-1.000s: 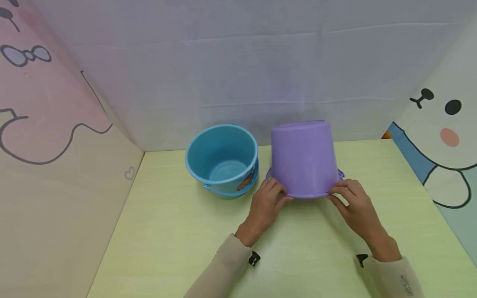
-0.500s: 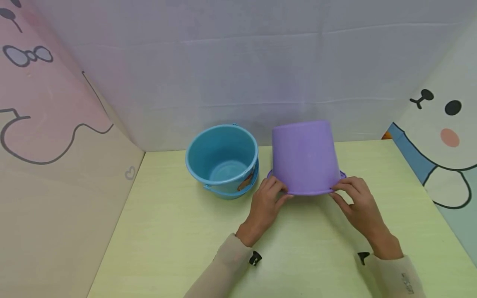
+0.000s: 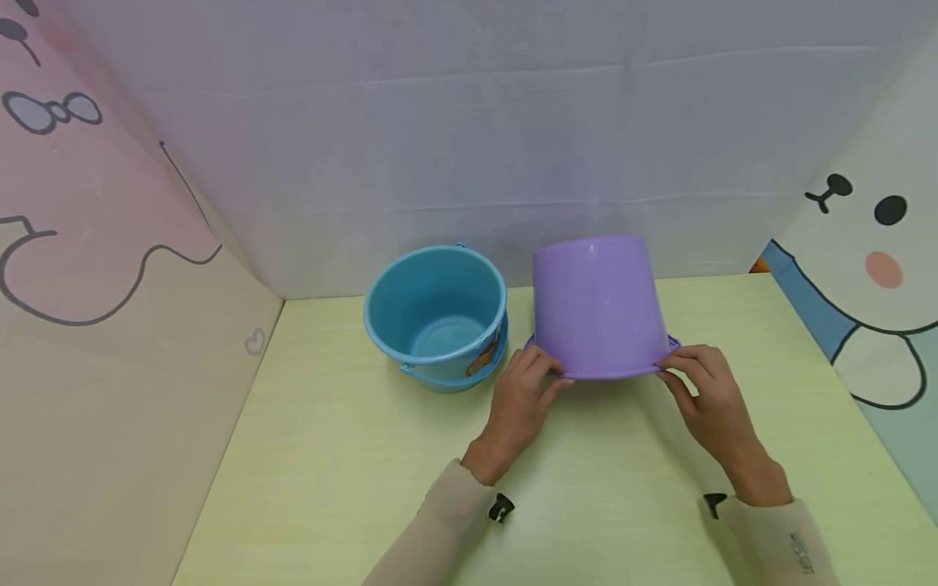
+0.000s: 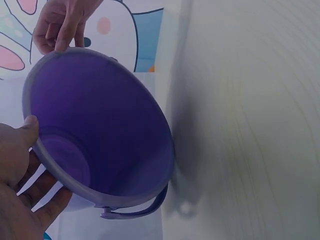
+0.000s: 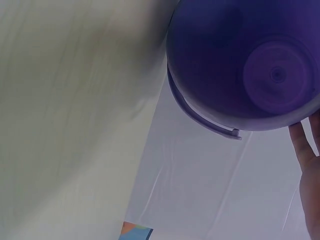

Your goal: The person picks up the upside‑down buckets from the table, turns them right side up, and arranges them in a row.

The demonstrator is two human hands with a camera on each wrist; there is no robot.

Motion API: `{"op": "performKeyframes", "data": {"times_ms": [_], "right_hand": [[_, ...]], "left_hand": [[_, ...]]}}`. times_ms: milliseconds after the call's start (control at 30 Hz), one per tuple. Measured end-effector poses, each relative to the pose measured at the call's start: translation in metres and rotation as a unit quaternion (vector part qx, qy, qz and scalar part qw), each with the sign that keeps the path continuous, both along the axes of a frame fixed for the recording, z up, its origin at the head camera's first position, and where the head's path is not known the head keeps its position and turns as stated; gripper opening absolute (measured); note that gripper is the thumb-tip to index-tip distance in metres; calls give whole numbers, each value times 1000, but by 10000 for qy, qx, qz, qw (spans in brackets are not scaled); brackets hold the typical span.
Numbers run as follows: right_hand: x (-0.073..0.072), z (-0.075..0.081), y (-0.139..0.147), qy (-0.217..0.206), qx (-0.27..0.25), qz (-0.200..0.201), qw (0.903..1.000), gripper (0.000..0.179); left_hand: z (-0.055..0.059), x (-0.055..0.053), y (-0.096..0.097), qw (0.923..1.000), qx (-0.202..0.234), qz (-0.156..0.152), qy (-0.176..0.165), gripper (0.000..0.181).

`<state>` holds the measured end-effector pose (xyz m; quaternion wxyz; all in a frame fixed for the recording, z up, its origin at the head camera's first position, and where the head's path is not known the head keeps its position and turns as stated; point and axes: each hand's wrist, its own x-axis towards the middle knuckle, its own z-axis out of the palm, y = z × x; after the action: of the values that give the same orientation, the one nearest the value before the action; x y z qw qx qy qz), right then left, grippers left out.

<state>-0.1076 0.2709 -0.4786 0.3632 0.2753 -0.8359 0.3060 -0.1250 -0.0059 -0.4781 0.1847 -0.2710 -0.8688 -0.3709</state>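
A purple bucket [image 3: 597, 309] is tipped over, its base toward the back wall and its mouth facing the person and downward. My left hand [image 3: 519, 399] pinches the near rim on the left side, thumb on the inside edge and fingers outside. On the right side of that rim, my right hand [image 3: 709, 399] pinches it the same way. Both wrist views look into the bucket's bare inside [image 4: 100, 115], with its rim raised off the table on the near side. Its handle [image 5: 200, 117] hangs at the far side, low by the table.
Just left of the purple bucket, a light blue bucket [image 3: 447, 309] stands upright with its handle [image 3: 469, 378] lowered at the front. The pale yellow-green table [image 3: 330, 456] meets a whitish back wall [image 3: 469, 146]. Cartoon-printed side walls [image 3: 879, 285] bound it left and right.
The purple bucket's near rim has risen slightly and tilted further back, both hands moving with it. The right hand has shifted a little to the right. The blue bucket has stayed put.
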Motion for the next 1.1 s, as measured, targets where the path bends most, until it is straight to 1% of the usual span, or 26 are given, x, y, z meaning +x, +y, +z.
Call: {"op": "performKeyframes", "data": {"times_ms": [133, 333, 533, 700, 867, 1033, 1100], "right_hand": [[-1, 2, -1, 39, -73, -22, 10000, 49], [-1, 5, -3, 10, -189, -99, 9998, 50], [-3, 8, -3, 98, -199, -183, 9996, 50], [-4, 8, 0, -37, -385, -283, 9989, 53], [-5, 8, 1, -151, -405, -332, 9985, 54], [-7, 9, 0, -96, -400, -301, 9987, 52], [-9, 10, 0, 16, -384, -244, 9990, 51]], "left_hand": [[0, -1, 0, 9998, 150, -68, 89, 17], [-1, -1, -1, 9993, 307, -90, 187, 15], [2, -2, 0, 9987, 430, -84, 275, 15], [3, -3, 1, 9980, 525, -69, 340, 17], [5, -4, 2, 9979, 530, -65, 354, 16], [8, -4, 1, 9975, 583, -48, 385, 14], [9, -5, 0, 9973, 626, -49, 380, 13]]}}
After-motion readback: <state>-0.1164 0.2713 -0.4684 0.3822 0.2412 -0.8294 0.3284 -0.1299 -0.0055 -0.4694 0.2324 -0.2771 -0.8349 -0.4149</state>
